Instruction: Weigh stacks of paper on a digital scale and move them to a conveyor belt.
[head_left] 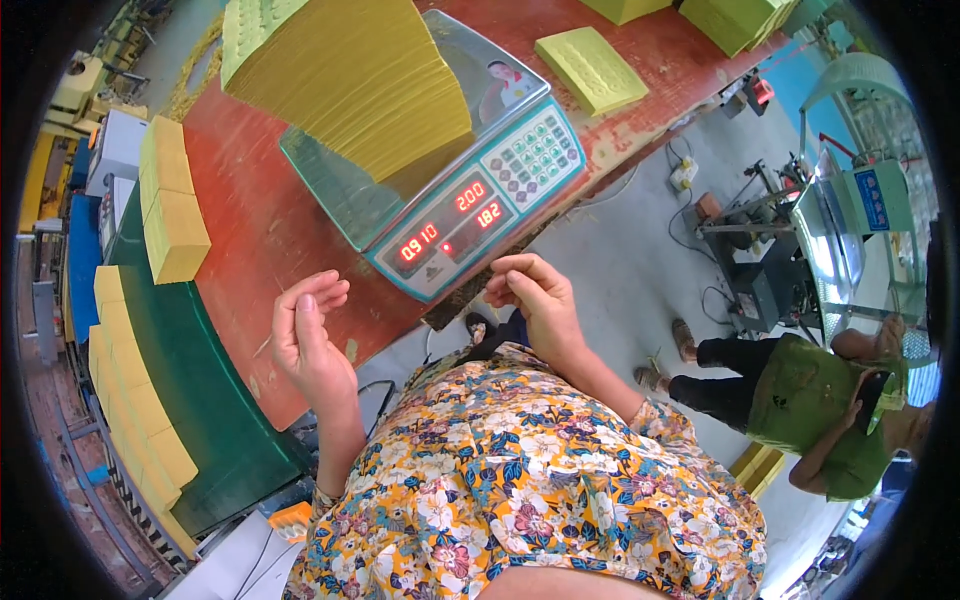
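A tall stack of yellow paper sheets (pixel 350 80) rests on the pan of a teal electronic scale (pixel 432 285). The scale has a keypad and a lit red display, and stands on a worn red table. My left hand (pixel 312 335) hovers over the table's near edge, left of the scale, thumb raised and fingers loosely bent. Just off the scale's lower right corner is my right hand (pixel 540 300), its fingers curled and the thumb near them. Nothing shows in either hand, and neither touches the scale or the stack.
A flat yellow bundle (pixel 592 68) lies right of the scale, with more yellow stacks (pixel 735 22) behind it. Yellow blocks line the left, by a green surface (pixel 235 440). At right, a person in a green top (pixel 815 415) stands near a machine (pixel 790 240).
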